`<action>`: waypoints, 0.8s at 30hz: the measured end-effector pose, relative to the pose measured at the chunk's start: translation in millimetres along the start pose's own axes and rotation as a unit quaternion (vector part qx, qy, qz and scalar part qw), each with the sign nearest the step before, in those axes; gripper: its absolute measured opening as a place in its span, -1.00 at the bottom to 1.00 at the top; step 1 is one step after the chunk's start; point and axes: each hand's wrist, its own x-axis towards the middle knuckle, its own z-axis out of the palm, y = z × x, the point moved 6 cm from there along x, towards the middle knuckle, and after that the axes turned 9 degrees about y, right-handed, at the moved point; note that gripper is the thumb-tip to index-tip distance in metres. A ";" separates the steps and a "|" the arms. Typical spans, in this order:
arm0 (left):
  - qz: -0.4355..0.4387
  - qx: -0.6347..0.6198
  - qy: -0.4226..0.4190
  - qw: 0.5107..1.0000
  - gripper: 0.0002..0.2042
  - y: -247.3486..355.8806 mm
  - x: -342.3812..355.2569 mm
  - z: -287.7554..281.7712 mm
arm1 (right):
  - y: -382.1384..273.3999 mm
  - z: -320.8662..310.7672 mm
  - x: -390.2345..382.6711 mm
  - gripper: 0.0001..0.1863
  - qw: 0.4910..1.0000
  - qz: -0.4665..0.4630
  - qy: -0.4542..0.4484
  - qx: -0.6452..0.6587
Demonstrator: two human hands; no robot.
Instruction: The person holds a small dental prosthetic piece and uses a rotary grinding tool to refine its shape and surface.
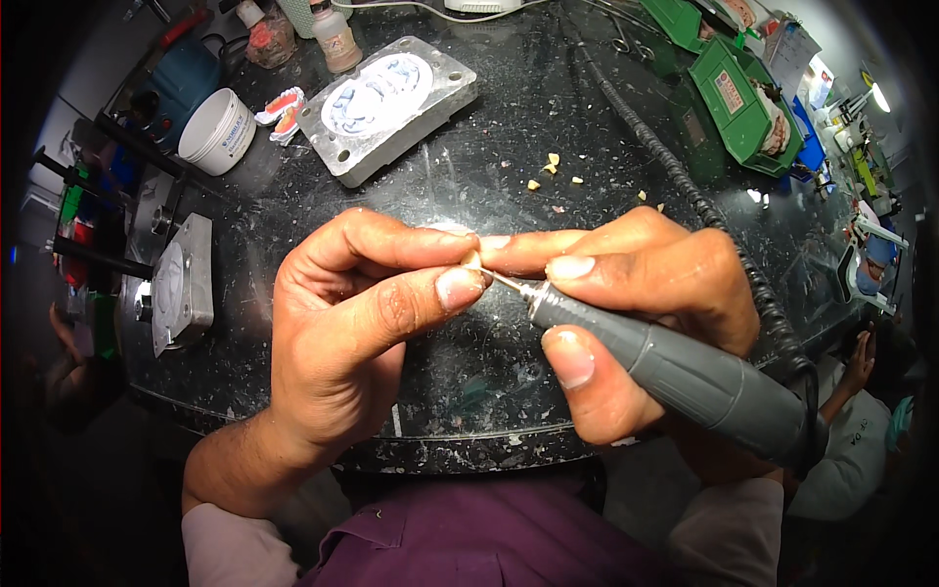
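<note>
Your left hand pinches the small pale piece over the desk, at the tip of the thin bit—while your right hand wraps the dark handpiece, forefinger reaching the left one, likely bracing against wobble.

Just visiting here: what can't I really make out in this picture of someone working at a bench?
In the head view:
- Small pale piece: mostly hidden by the left hand.
- Right hand: partly hidden behind the grey handpiece.
- White device: cut off by the top edge.
- Yellowish bits: too small to identify.
</note>
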 end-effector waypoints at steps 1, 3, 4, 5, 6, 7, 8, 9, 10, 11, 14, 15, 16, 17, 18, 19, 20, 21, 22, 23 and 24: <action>0.005 0.007 0.003 1.000 -0.87 0.2 0.1 -0.3 | 0.4 0.2 -0.2 -0.78 1.000 0.001 0.001 0.000; 0.005 0.006 -0.003 1.000 -0.87 -0.2 0.7 -1.2 | 1.2 0.9 -0.5 -0.78 1.000 0.001 0.003 0.001; 0.005 0.003 -0.009 1.000 -0.87 -0.4 0.9 -1.1 | 0.8 1.0 -0.4 -0.78 1.000 -0.002 0.005 0.000; 0.004 0.003 -0.009 1.000 -0.87 -0.5 0.9 -1.3 | 0.5 0.9 -0.4 -0.78 1.000 -0.005 0.006 -0.001; 0.005 0.000 -0.012 1.000 -0.86 -0.5 0.8 -1.0 | 0.4 0.8 -0.5 -0.78 1.000 -0.005 0.006 -0.002; 0.006 -0.002 -0.013 1.000 -0.86 -0.7 0.8 -1.3 | 1.1 1.4 -0.8 -0.78 1.000 -0.007 0.004 -0.002; 0.006 -0.001 -0.013 1.000 -0.86 -1.5 1.2 -2.0 | 1.8 1.9 -1.1 -0.78 1.000 -0.008 0.002 -0.001; 0.000 -0.028 -0.009 1.000 -0.86 -2.9 1.7 -3.1 | 2.9 2.1 -1.2 -0.78 1.000 -0.008 0.002 0.000; -0.007 -0.055 -0.007 0.998 -0.85 -3.6 1.9 -3.5 | 2.8 2.0 -1.3 -0.77 1.000 -0.012 0.002 0.000; -0.007 -0.055 -0.008 0.998 -0.85 -3.4 1.9 -3.3 | 2.6 1.9 -1.2 -0.77 1.000 -0.015 0.002 0.001; -0.009 -0.059 -0.011 0.998 -0.85 -2.8 1.4 -2.2 | 1.6 2.0 -0.9 -0.77 1.000 -0.021 0.004 -0.002; -0.010 -0.060 -0.013 0.998 -0.86 -2.6 1.1 -2.2 | 1.2 1.9 -1.1 -0.77 1.000 -0.021 0.004 -0.003; -0.012 -0.061 -0.015 0.998 -0.86 -2.5 1.0 -2.1 | 1.2 1.8 -1.3 -0.77 1.000 -0.019 0.004 -0.002; -0.011 -0.061 -0.015 0.998 -0.86 -2.4 0.9 -1.8 | 1.4 1.7 -1.4 -0.77 1.000 -0.017 0.005 -0.001; -0.012 -0.064 -0.014 0.998 -0.86 -2.5 0.8 -1.5 | 1.9 1.6 -1.1 -0.77 1.000 -0.017 0.005 -0.001; -0.013 -0.066 -0.013 0.998 -0.86 -2.6 0.8 -1.5 | 2.1 1.7 -0.8 -0.77 1.000 -0.025 0.004 0.000; -0.013 -0.066 -0.013 0.998 -0.86 -2.6 0.8 -1.7 | 1.9 1.8 -0.6 -0.77 0.999 -0.034 0.003 0.000; -0.017 -0.071 -0.014 0.997 -0.86 -2.9 0.7 -1.8 | 1.9 1.8 -0.5 -0.77 0.999 -0.034 0.003 0.001; -0.021 -0.076 -0.016 0.997 -0.86 -3.5 0.7 -1.7 | 1.7 1.6 -0.4 -0.77 0.999 -0.033 0.003 -0.002; -0.021 -0.076 -0.016 0.997 -0.86 -3.7 0.9 -1.5 | 1.4 1.4 -0.2 -0.77 0.999 -0.032 0.003 -0.004; -0.019 -0.080 -0.021 0.996 -0.86 -3.6 1.1 -0.9 | 1.1 1.0 -0.1 -0.77 0.999 -0.032 0.003 -0.004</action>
